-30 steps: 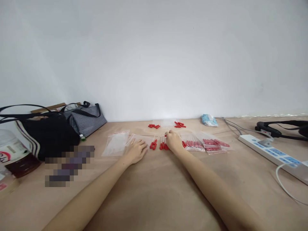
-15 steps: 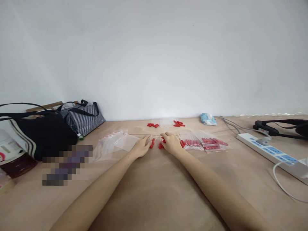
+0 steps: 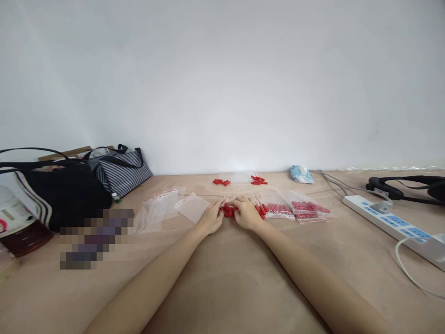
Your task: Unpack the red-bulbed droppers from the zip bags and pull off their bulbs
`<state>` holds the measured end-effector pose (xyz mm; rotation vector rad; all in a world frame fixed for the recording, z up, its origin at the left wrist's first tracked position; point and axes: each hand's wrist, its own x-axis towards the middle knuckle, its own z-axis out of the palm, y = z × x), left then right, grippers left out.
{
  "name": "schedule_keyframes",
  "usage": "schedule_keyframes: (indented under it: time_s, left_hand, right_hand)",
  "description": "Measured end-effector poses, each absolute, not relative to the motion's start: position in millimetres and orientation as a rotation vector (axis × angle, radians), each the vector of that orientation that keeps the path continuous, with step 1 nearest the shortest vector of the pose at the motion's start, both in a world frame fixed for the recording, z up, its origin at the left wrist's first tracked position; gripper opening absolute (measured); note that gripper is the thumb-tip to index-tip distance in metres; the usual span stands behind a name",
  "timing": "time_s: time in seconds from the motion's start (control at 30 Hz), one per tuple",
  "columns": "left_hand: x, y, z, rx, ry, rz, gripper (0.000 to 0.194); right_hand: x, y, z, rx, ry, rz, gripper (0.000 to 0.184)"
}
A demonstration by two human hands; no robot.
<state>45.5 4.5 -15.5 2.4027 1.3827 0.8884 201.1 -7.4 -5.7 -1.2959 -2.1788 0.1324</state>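
On the brown table my left hand (image 3: 211, 219) and my right hand (image 3: 247, 214) come close together around a small bunch of red-ended sticks (image 3: 229, 211). The fingers of both hands are curled in and pressed against the bunch from its two sides. Pale thin stems point away from me, partly hidden behind the fingers. Just right of my right hand lie more loose red-ended sticks (image 3: 262, 210). Beyond them are clear bags with red-ended sticks inside (image 3: 278, 208). Left of my left hand rests a flat clear zip bag (image 3: 192, 208).
More clear zip bags (image 3: 158, 211) lie at left, near a black bag (image 3: 69, 195) and a striped bag (image 3: 121, 171). Other red-ended sticks (image 3: 221, 182) lie by the wall. A blue tissue pack (image 3: 301, 174) and a white power strip (image 3: 392, 222) with cables are at right.
My left hand has moved right, toward my right hand, and the red-ended sticks between them are now gathered into one bunch. The flat zip bag at left is more exposed.
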Motion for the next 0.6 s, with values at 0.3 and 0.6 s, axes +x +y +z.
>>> schedule_keyframes:
  time_s: [0.3,0.6]
  left_hand:
    - [44.2,-2.1,-6.5,2.55,1.226,0.808,0.044]
    - [52.1,-2.0,-8.9,2.537,1.367,0.852,0.022]
  right_hand:
    - [264.9,-49.6,-25.6,-1.283,-2.069,-0.061,0.035]
    - [327.6,-56.0,-23.0,-1.595,-1.799,-0.464,0.023]
